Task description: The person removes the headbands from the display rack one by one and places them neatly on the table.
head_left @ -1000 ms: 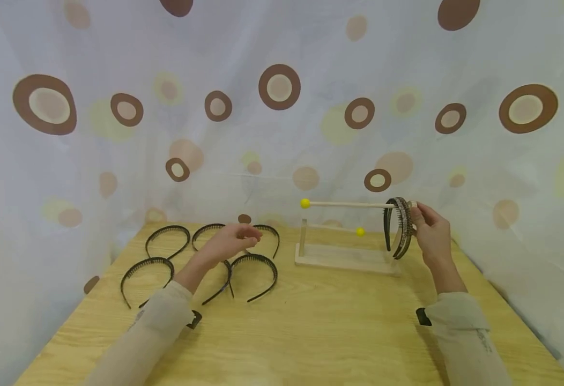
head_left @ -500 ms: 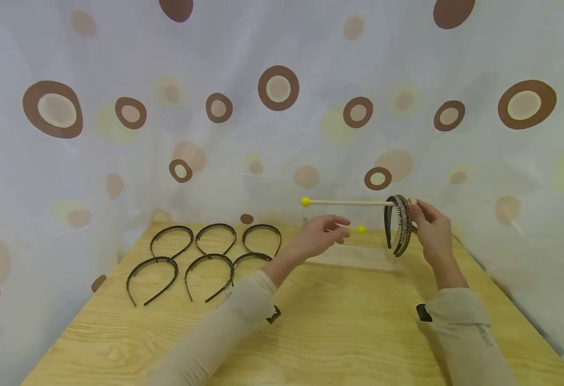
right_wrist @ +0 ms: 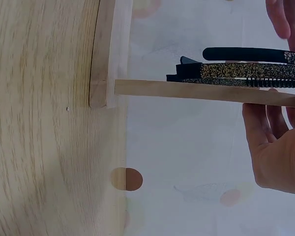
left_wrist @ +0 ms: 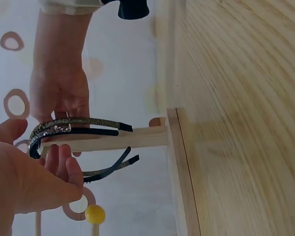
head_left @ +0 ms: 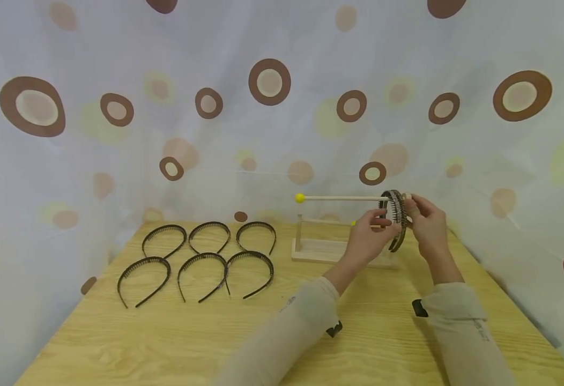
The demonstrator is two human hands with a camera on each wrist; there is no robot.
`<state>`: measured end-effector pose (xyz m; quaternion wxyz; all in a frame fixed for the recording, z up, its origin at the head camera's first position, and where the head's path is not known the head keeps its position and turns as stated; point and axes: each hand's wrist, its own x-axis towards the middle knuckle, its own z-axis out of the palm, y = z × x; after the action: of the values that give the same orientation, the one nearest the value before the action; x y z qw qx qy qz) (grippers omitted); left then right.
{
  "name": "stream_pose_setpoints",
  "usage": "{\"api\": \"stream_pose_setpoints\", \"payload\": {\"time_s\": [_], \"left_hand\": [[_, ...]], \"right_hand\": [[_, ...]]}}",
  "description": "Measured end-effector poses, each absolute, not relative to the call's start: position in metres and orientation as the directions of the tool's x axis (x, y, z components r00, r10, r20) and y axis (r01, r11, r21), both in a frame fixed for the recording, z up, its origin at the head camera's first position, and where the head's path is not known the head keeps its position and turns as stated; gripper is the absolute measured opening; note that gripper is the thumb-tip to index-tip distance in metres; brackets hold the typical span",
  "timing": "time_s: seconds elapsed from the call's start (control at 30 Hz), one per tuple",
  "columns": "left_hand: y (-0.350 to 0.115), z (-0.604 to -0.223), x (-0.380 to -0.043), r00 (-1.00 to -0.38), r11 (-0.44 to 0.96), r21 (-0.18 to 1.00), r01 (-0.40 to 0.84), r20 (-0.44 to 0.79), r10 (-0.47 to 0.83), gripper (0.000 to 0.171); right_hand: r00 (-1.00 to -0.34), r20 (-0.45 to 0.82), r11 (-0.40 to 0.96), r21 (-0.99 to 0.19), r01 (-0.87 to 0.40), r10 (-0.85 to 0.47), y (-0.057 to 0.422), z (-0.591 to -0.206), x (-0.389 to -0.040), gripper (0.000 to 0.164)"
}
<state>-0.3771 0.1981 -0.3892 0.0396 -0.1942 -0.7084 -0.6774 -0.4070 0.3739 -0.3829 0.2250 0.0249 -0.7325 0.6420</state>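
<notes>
A wooden rack (head_left: 313, 251) with a horizontal rod (head_left: 340, 198) stands on the table. At the rod's right end hang a few dark, glittery toothed headbands (head_left: 396, 199). My right hand (head_left: 429, 228) grips the top of the rack's right upright (right_wrist: 187, 89), beside these headbands. Coming in from the left, my left hand (head_left: 370, 238) has its fingers loosely bent close to them. In the left wrist view its fingertips lie beside the headbands (left_wrist: 78, 123); whether they touch is hard to tell.
Several black toothed headbands (head_left: 144, 262) lie in two rows on the left of the wooden table (head_left: 166, 343). Yellow balls (head_left: 299, 198) cap the rods' left ends. A dotted curtain (head_left: 234, 139) surrounds the table's back and sides.
My left hand has moved right, from above the headbands on the table to those hanging on the rack. The right hand keeps its grip at the upright.
</notes>
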Motion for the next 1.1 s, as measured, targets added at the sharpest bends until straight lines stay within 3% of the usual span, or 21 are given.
{"api": "stream_pose_setpoints", "payload": {"time_s": [0.2,0.4,0.57,0.73,1.1], "left_hand": [[0.225,-0.388,-0.377,-0.933,-0.063,0.945,0.322,0.328,0.149,0.046],[0.23,-0.387,-0.377,-0.946,-0.109,0.945,0.308,0.316,0.07,0.027],[0.234,-0.388,-0.381,-0.94,-0.134,0.936,0.325,0.335,0.065,0.023],[0.232,-0.386,-0.384,-0.924,-0.104,0.925,0.365,0.374,0.082,0.027],[0.218,-0.384,-0.384,-0.898,0.018,0.906,0.423,0.416,0.142,0.029]], "right_hand": [[-0.885,0.386,0.279,-0.908,-0.313,0.261,0.37,-0.383,-0.403,0.063],[-0.891,0.367,0.207,-0.925,-0.319,0.267,0.366,-0.385,-0.403,0.062],[-0.894,0.362,0.208,-0.926,-0.314,0.263,0.371,-0.382,-0.402,0.062],[-0.872,0.395,0.238,-0.912,-0.334,0.288,0.371,-0.378,-0.404,0.061],[-0.88,0.377,0.116,-0.926,-0.359,0.289,0.369,-0.381,-0.403,0.057]]}}
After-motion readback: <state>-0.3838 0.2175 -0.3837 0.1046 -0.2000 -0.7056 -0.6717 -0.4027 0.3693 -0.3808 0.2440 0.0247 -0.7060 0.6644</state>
